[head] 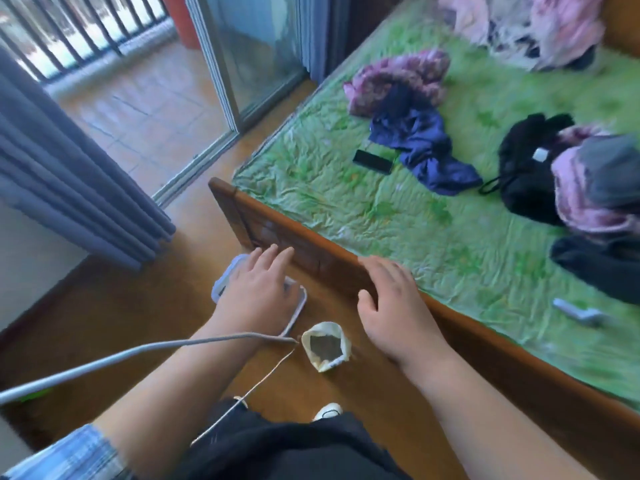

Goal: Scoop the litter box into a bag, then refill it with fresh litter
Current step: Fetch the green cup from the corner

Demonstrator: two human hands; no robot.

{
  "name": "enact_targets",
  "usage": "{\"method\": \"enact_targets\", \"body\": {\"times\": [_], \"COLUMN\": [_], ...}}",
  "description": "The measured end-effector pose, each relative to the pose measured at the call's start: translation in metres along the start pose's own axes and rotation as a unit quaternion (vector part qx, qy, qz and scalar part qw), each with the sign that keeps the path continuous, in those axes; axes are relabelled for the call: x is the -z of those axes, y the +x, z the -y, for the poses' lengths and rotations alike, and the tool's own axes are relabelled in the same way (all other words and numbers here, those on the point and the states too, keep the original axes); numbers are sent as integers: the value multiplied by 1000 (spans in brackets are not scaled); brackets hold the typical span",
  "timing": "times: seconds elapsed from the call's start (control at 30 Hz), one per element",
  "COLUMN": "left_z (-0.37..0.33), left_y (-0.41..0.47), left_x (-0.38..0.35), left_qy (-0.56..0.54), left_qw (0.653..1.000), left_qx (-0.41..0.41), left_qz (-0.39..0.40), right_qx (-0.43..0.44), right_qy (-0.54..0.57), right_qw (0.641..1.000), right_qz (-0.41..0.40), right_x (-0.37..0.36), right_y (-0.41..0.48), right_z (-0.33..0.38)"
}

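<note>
A litter box (300, 306) and open bag (325, 346) are sitting on the wooden floor (121, 323). Crumpled clothes (419, 147) are lying on the green bed (381, 220).

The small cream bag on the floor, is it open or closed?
Open. The cream bag has its top spread wide, and the dark grey contents show inside.

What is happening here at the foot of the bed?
A person at the foot of a bed reaches down with both hands. The left hand, fingers spread, is over a white-rimmed tray on the floor, probably the litter box; whether it touches the tray is unclear. The right hand is open beside the wooden footboard and holds nothing. A small open bag with dark grainy contents sits on the floor between the hands.
</note>
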State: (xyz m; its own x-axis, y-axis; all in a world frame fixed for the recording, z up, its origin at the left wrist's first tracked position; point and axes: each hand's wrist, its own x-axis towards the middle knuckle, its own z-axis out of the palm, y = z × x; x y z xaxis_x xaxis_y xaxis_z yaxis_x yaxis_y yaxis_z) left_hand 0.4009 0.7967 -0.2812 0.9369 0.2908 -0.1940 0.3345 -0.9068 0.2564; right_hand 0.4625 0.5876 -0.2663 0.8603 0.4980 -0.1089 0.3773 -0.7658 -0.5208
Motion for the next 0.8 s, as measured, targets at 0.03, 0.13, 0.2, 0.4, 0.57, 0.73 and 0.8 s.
{"method": "enact_targets", "body": {"times": [0.03,0.13,0.2,0.4,0.57,0.73,0.8], "left_z": [11,53,84,183,289,411,460], "left_y": [-8,-35,-55,-117,-165,-219,-240], "left_x": [10,32,45,77,92,117,128], "left_qy": [8,12,2,-39,-63,-74,-70], "left_qw": [1000,998,993,971,955,937,927], "left_qx": [6,57,109,226,282,331,356], "left_qz": [-6,-22,-37,-60,-72,-86,-95], "right_qx": [23,73,105,194,229,244,263], "right_qy": [-12,-33,-39,-48,-36,-38,-47], "right_qw": [1000,996,993,973,963,955,948], "right_qz": [2,25,39,116,140,161,176], "right_x": [3,0,-12,-62,-112,-184,-210], "right_y": [-1,2,10,26,27,27,25], "right_z": [14,53,83,201,315,433,481]}}
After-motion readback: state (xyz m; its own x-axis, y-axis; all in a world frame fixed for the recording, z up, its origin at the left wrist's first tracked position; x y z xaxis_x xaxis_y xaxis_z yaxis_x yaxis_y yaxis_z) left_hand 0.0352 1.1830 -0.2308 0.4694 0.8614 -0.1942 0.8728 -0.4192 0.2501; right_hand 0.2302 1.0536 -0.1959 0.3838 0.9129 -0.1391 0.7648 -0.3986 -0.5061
